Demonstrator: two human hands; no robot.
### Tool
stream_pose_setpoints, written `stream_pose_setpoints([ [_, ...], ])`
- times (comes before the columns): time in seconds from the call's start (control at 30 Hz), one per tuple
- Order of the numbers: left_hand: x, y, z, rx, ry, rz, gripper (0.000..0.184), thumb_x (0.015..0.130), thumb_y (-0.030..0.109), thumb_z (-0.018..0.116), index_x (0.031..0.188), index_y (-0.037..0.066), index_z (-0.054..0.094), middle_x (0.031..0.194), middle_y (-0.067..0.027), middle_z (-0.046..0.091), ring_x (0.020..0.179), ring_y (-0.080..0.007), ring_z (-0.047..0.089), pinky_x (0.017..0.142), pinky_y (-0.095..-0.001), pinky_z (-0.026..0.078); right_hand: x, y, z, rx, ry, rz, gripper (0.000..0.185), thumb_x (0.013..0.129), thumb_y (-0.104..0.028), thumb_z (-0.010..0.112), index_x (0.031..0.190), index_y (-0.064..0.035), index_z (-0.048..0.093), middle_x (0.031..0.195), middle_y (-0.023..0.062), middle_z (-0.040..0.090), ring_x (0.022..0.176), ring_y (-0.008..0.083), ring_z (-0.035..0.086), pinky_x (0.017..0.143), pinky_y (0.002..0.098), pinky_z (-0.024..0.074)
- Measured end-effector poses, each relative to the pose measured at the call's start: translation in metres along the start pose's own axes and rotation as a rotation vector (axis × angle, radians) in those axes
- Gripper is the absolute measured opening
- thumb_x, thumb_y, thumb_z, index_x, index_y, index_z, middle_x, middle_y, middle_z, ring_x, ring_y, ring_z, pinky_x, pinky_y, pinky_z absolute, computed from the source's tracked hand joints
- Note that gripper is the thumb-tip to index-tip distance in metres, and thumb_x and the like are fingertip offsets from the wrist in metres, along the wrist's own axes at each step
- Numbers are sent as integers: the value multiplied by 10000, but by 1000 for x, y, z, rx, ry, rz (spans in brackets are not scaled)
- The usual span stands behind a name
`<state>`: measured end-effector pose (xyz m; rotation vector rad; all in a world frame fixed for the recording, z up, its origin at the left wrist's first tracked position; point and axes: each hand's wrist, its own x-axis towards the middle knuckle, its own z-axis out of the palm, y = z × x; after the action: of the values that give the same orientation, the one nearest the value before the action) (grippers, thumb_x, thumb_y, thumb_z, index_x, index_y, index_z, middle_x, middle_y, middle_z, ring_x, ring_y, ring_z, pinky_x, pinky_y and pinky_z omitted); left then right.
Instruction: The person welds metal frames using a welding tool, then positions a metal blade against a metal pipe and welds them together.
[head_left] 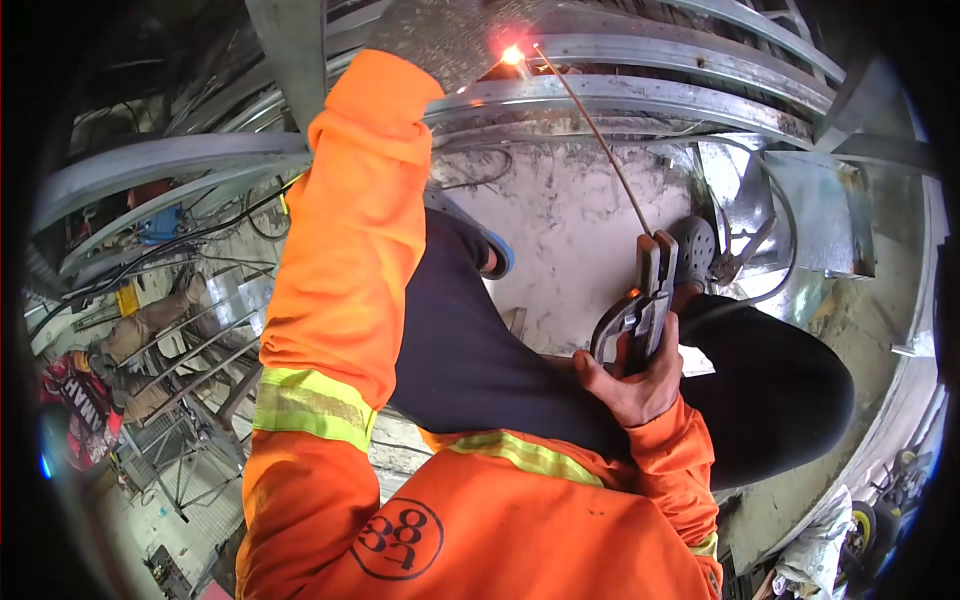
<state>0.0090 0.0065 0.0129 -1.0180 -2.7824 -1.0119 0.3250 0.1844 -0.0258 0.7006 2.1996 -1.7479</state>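
Sitting in the electrode holder (656, 285) is a rod (601, 136).

- Bars (650, 96) at far edge of floor (560, 225)
- Holder (652, 290) in right hand (643, 388)
- Rod (600, 140) in holder, tip over bars
- Shoe (697, 252) on floor, right of holder
- Cable (793, 235) right of shoe

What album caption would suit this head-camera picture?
Bare right hand grips a grey metal clamp holding a thin brown rod, its tip beside a glowing orange spot among silvery metal bars.
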Motion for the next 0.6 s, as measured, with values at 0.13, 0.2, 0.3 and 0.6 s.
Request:
stream_pose_setpoints([
  [0.13, 1, -19, -15, 757, 53, 565, 338, 869, 183, 578, 1191, 93, 631, 1209, -154, 636, 1069, -285, 635, 989, -423, 470, 5, -7, -2, -61, 16, -22, 718, 590, -284, 915, 1021, -17, 407, 665, 36, 567, 533, 70, 532, 492, 235, 467],
  [0.2, 1, -29, -21, 748, 77, 613, 367, 856, 156, 565, 1216, 110, 618, 1235, -132, 630, 1091, -272, 629, 1005, -429, 464, 6, -7, -2, -41, 24, -24, 698, 595, -279, 911, 1005, -21, 409, 658, 31, 561, 528, 67, 522, 491, 230, 459],
  [0.3, -2, -32, -30, 746, 64, 619, 380, 856, 123, 541, 1229, 125, 615, 1261, -97, 627, 1131, -259, 615, 1019, -426, 458, 8, -9, 0, -2, 30, -49, 663, 608, -266, 903, 989, -28, 415, 641, 23, 551, 517, 61, 502, 486, 226, 438],
  [0.6, -5, -41, -43, 302, -125, 365, 292, 940, 175, 495, 1174, 120, 659, 1248, -72, 636, 1133, -247, 608, 978, -392, 471, 8, -15, 0, -44, -3, -33, 616, 625, -253, 878, 979, -37, 423, 639, 5, 500, 527, 71, 436, 482, 242, 385],
])
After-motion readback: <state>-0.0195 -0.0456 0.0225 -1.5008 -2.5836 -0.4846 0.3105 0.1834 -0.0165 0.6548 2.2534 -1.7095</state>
